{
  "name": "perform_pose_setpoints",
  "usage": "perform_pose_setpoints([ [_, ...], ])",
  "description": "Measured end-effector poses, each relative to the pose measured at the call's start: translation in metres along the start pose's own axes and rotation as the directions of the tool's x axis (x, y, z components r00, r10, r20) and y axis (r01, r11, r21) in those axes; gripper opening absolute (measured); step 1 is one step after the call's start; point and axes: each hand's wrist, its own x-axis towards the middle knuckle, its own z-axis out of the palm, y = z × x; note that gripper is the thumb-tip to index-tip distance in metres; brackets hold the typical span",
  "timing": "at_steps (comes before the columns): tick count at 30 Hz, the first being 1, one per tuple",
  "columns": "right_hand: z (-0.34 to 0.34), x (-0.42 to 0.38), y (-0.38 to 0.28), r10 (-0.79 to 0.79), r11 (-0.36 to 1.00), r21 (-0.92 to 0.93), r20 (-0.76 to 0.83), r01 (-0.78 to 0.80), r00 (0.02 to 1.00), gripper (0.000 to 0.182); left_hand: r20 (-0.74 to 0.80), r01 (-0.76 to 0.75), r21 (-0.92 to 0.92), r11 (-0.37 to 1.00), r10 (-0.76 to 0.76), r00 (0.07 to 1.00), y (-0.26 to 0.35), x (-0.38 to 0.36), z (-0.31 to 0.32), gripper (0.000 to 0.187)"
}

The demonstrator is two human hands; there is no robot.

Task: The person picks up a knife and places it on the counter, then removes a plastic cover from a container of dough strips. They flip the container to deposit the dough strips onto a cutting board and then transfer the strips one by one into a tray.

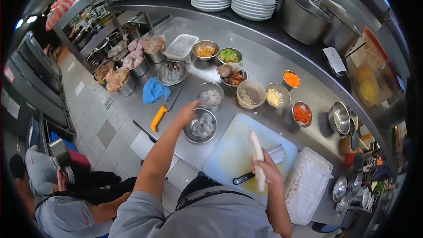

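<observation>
My right hand [268, 167] is closed around a long white roll [255, 147], held tilted above the pale cutting board [229, 150]. Beneath it, a cleaver [275, 154] with a black handle lies across the board. My left hand [188, 112] reaches forward, fingers stretched toward the rim of a metal bowl of pale chopped food [210, 98], which looks like shrimp. I cannot make out anything in those fingers. Just below that hand sits a metal bowl of greyish raw shrimp [202, 125]. A yellow-handled knife [159, 118] and a blue cloth [156, 91] lie to the left.
Bowls of carrot slices [291, 79], shredded carrot [302, 113] and minced garlic-like bits [275, 98] stand behind the board. A white covered tray [308, 185] is at its right. Stacked plates [253, 4] and pots [304, 15] fill the shelf. Two people [66, 211] are at my left.
</observation>
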Motion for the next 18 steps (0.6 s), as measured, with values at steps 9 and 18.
perform_pose_setpoints([
  [9,0.109,0.123,0.015,0.036,0.999,-0.005,0.003,-0.036,0.999,0.082,-0.129,-0.048,0.210,0.976,0.076,0.989,-0.078,0.049,-0.047,0.037],
  [18,0.145,0.212,0.009,-0.342,0.754,-0.641,-0.199,0.142,0.918,0.100,-0.552,-0.058,0.180,0.982,0.150,0.820,-0.016,0.024,-0.062,0.055],
])
